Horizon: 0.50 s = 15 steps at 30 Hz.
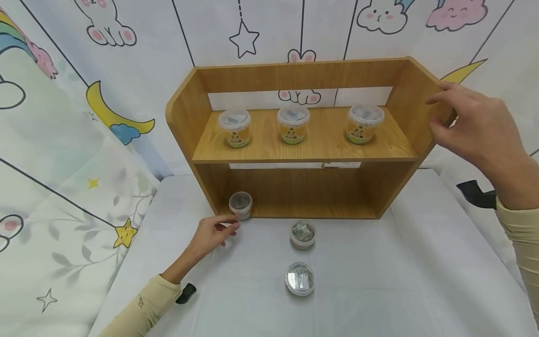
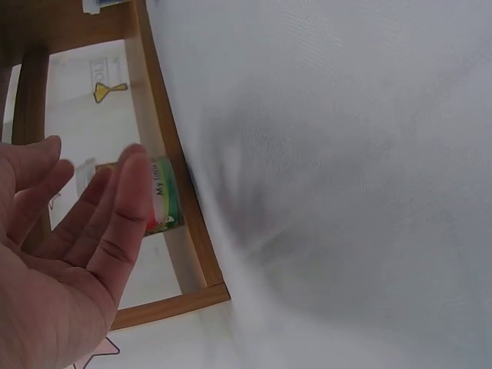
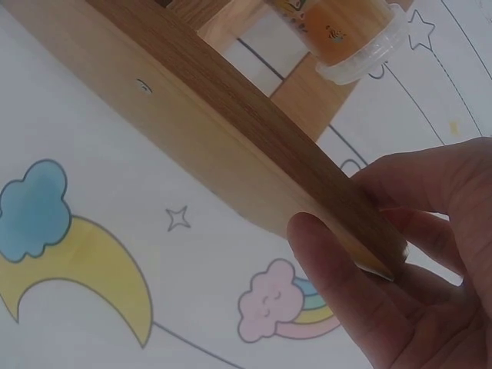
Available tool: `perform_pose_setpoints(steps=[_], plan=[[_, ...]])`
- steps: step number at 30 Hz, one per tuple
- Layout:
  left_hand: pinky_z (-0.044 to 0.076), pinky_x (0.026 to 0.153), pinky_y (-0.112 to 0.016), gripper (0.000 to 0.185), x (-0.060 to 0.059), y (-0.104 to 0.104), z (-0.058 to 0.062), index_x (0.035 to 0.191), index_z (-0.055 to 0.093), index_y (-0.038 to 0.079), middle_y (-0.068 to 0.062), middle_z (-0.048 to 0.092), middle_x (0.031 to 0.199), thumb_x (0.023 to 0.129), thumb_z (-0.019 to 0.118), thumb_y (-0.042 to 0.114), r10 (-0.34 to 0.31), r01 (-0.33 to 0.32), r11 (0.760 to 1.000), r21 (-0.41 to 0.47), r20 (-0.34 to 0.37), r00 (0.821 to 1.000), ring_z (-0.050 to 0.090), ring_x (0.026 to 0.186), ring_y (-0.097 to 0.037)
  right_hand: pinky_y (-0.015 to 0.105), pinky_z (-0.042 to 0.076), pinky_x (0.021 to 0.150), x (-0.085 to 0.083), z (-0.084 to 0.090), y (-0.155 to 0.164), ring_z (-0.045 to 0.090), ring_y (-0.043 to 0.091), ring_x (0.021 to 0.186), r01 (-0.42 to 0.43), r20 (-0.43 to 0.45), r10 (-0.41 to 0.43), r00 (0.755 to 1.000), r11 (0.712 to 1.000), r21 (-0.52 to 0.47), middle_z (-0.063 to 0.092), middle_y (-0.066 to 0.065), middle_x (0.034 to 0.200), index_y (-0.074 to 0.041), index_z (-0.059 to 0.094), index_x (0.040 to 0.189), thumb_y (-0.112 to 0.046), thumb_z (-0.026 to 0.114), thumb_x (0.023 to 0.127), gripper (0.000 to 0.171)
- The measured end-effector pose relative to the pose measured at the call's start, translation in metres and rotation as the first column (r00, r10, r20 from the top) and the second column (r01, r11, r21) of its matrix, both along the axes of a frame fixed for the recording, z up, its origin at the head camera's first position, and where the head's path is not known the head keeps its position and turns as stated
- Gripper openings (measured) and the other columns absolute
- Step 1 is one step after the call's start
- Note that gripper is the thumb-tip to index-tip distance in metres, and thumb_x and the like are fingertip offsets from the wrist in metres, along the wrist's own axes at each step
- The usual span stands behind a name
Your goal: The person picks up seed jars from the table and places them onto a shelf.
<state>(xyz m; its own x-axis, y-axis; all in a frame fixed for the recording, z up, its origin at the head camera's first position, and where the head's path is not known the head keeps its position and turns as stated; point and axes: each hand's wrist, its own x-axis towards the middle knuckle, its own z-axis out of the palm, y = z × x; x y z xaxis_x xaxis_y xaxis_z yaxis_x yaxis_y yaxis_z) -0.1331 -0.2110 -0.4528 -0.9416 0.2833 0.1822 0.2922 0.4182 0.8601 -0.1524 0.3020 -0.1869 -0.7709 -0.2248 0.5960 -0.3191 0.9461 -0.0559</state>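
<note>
A wooden two-tier shelf (image 1: pixel 307 192) stands on a white-covered table. My right hand (image 1: pixel 484 124) grips the upper edge of its right side panel (image 3: pixel 254 138), with the thumb on one face and fingers on the other. At the lower tier's left end stands a small lidded plastic tub (image 1: pixel 241 206). My left hand (image 1: pixel 212 236) is just in front of it, fingers loosely bent and holding nothing. In the left wrist view, the tub's colourful label (image 2: pixel 167 196) shows behind those fingers; a gap seems to lie between them.
On the upper tier stand three lidded tubs: left (image 1: pixel 235 130), middle (image 1: pixel 293 125) and right (image 1: pixel 364 124). Two more tubs, one nearer the shelf (image 1: pixel 302 234) and one closer to me (image 1: pixel 300 279), stand on the table (image 1: pixel 370 285). A patterned cloth (image 1: pixel 139 56) hangs behind.
</note>
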Motion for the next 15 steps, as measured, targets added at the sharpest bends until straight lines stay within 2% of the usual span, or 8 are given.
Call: perform_pose_setpoints(steps=[4, 7, 10, 13, 14, 15], plan=[[0.056, 0.055, -0.028, 0.017, 0.0003, 0.0026, -0.0028, 0.103, 0.076, 0.007, -0.002, 0.074, 0.096, 0.088, 0.076, 0.014, 0.020, -0.032, 0.994, -0.102, -0.121, 0.992, 0.071, 0.084, -0.025, 0.008, 0.026, 0.063, 0.0008, -0.0005, 0.0007, 0.060, 0.044, 0.081, -0.005, -0.005, 0.005, 1.000, 1.000, -0.003, 0.057, 0.028, 0.128, 0.007, 0.062, 0.115, 0.004, 0.063, 0.083, 0.032], [0.057, 0.062, -0.027, 0.023, -0.0008, 0.0041, -0.0052, 0.108, 0.074, 0.005, -0.007, 0.074, 0.103, 0.087, 0.077, 0.014, 0.000, -0.032, 0.984, -0.175, -0.179, 0.984, 0.070, 0.093, -0.026, 0.005, 0.026, 0.063, 0.0010, -0.0010, 0.0009, 0.061, 0.044, 0.080, -0.008, 0.000, 0.008, 1.000, 1.000, -0.006, 0.057, 0.028, 0.128, 0.007, 0.062, 0.115, 0.004, 0.063, 0.083, 0.032], [0.059, 0.067, -0.031, 0.034, -0.0020, 0.0055, -0.0062, 0.118, 0.070, 0.002, -0.013, 0.070, 0.114, 0.087, 0.077, 0.014, -0.029, -0.009, 0.978, -0.207, -0.176, 0.984, 0.068, 0.102, -0.031, 0.002, 0.024, 0.063, 0.0011, -0.0009, 0.0012, 0.061, 0.044, 0.081, -0.006, 0.003, 0.006, 1.000, 1.000, -0.008, 0.057, 0.028, 0.129, 0.007, 0.062, 0.115, 0.004, 0.063, 0.083, 0.032], [0.060, 0.070, -0.034, 0.041, -0.0032, 0.0070, -0.0065, 0.126, 0.066, 0.002, -0.013, 0.066, 0.124, 0.088, 0.076, 0.016, -0.046, 0.006, 0.972, -0.234, -0.163, 0.986, 0.065, 0.109, -0.032, 0.005, 0.025, 0.063, 0.0007, -0.0004, 0.0012, 0.062, 0.046, 0.084, -0.002, -0.002, 0.002, 1.000, 1.000, -0.005, 0.057, 0.028, 0.130, 0.007, 0.062, 0.114, 0.003, 0.063, 0.083, 0.032], [0.060, 0.071, -0.035, 0.043, -0.0034, 0.0074, -0.0065, 0.127, 0.065, 0.002, -0.012, 0.065, 0.126, 0.088, 0.076, 0.016, -0.046, 0.005, 0.971, -0.241, -0.164, 0.985, 0.064, 0.110, -0.032, 0.008, 0.028, 0.063, 0.0006, -0.0001, 0.0011, 0.062, 0.046, 0.084, -0.002, -0.004, 0.001, 1.000, 1.000, -0.003, 0.057, 0.027, 0.131, 0.006, 0.062, 0.114, 0.003, 0.063, 0.083, 0.032], [0.060, 0.071, -0.035, 0.043, -0.0035, 0.0077, -0.0069, 0.128, 0.064, 0.003, -0.011, 0.065, 0.126, 0.089, 0.076, 0.017, -0.046, 0.001, 0.968, -0.252, -0.172, 0.984, 0.065, 0.109, -0.032, 0.012, 0.035, 0.064, 0.0007, 0.0002, 0.0010, 0.062, 0.047, 0.085, -0.001, -0.007, 0.001, 1.000, 1.000, 0.000, 0.056, 0.028, 0.131, 0.006, 0.062, 0.115, 0.003, 0.063, 0.083, 0.032]])
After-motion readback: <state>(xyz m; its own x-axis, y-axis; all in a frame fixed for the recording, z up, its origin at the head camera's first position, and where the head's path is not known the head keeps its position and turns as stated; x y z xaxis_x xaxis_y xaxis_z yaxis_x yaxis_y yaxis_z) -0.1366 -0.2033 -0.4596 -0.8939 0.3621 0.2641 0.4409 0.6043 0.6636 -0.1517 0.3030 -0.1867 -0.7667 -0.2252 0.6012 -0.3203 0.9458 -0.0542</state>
